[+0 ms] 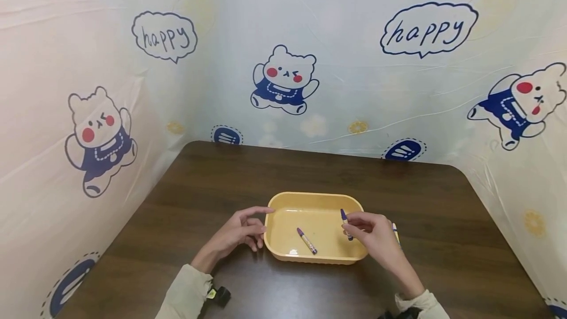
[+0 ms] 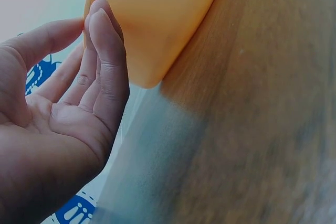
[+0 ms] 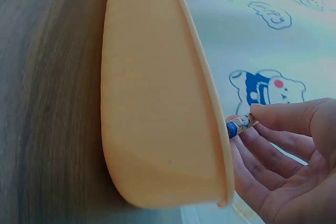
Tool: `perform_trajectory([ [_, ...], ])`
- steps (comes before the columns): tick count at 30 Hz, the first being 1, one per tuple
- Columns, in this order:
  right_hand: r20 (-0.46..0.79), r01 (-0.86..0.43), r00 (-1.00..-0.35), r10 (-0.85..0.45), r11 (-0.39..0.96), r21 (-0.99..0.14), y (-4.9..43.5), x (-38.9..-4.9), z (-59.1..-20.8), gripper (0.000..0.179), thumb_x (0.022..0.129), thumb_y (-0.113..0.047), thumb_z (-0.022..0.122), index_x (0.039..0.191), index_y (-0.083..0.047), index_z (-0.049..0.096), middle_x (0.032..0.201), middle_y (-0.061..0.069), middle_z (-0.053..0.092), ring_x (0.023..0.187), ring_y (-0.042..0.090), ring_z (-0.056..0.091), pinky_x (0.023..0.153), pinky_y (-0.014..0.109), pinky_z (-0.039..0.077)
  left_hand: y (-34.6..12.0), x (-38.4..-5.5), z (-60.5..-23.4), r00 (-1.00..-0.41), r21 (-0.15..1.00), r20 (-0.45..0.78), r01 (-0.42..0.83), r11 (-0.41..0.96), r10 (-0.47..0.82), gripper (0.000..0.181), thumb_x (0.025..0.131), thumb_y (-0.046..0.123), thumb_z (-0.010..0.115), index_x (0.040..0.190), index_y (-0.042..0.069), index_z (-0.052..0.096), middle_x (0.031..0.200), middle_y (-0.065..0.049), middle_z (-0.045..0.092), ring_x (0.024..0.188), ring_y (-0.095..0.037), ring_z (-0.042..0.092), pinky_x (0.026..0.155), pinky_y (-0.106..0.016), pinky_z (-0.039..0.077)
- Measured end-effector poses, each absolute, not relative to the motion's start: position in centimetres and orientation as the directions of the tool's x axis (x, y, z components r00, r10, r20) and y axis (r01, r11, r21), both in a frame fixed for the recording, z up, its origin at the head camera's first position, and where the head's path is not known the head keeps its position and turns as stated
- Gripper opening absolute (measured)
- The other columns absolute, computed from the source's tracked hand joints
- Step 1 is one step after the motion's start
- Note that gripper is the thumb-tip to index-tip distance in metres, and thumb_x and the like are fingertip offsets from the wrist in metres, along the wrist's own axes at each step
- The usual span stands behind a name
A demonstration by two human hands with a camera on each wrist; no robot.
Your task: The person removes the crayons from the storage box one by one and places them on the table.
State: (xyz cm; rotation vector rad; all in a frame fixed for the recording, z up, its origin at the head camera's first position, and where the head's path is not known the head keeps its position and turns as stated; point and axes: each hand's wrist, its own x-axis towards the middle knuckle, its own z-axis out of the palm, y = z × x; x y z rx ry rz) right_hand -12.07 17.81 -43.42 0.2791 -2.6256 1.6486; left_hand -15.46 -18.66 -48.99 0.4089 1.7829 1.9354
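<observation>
A dark blue crayon (image 1: 344, 220) is pinched between the thumb and fingers of my right hand (image 1: 376, 235), over the right part of a yellow tray (image 1: 328, 201). In the right wrist view, part of the crayon (image 3: 240, 125) shows past the tray's rim. A purple crayon (image 1: 306, 241) lies slanted on the tray's floor. At the tray's left end, my left hand (image 1: 236, 233) touches the rim with loosely bent fingers. From the left wrist view, its fingertips (image 2: 105, 22) lie against the tray's outer wall (image 2: 157, 19).
Partly hidden behind the right hand, another crayon (image 1: 395, 232) lies on the dark wooden table (image 1: 212, 176), outside the tray. A pale printed curtain (image 1: 345, 78) surrounds the table at the back and sides.
</observation>
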Motion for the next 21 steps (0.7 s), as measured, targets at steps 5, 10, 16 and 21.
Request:
perform_trajectory([
  [5,0.109,-0.13,-0.991,-0.076,0.408,-0.904,19.5,-11.6,-43.3,0.025,0.088,-0.018,0.078,0.106,-0.001,0.074,0.09,0.007,0.074,0.079,0.018,0.072,0.068,0.027,0.058,-18.7,-15.5,-49.0,-0.843,0.989,-0.096,-0.139,-0.043,0.53,0.054,0.097,0.0,0.059,0.148,0.002,0.042,0.077,-0.009,0.067,0.064,-0.022,0.065,0.055,-0.032,0.058],
  [10,0.114,-0.111,-0.993,-0.019,0.433,-0.895,21.6,-11.5,-43.1,0.026,0.089,-0.018,0.077,0.107,-0.001,0.073,0.092,0.009,0.075,0.081,0.014,0.072,0.07,0.029,0.059,-18.6,-15.5,-49.1,-0.843,0.99,-0.089,-0.136,-0.049,0.531,0.054,0.097,0.0,0.06,0.148,0.001,0.042,0.077,-0.009,0.067,0.064,-0.021,0.065,0.055,-0.032,0.058],
  [16,0.102,-0.064,-0.993,0.059,0.456,-0.888,24.2,-11.8,-43.0,0.033,0.09,-0.023,0.076,0.111,0.001,0.071,0.095,0.014,0.074,0.08,0.014,0.072,0.071,0.027,0.059,-18.6,-15.6,-49.2,-0.843,0.99,-0.085,-0.13,-0.048,0.531,0.054,0.097,0.002,0.06,0.148,0.001,0.041,0.078,-0.009,0.067,0.064,-0.021,0.065,0.055,-0.032,0.058],
  [21,0.085,0.009,-0.983,0.165,0.501,-0.866,25.8,-12.3,-43.7,0.035,0.09,-0.025,0.076,0.113,0.002,0.07,0.096,0.014,0.074,0.075,0.01,0.07,0.067,0.029,0.06,-18.8,-15.5,-49.2,-0.843,0.99,-0.089,-0.132,-0.044,0.531,0.055,0.097,0.003,0.06,0.148,0.0,0.04,0.079,-0.01,0.067,0.064,-0.021,0.065,0.055,-0.031,0.058],
])
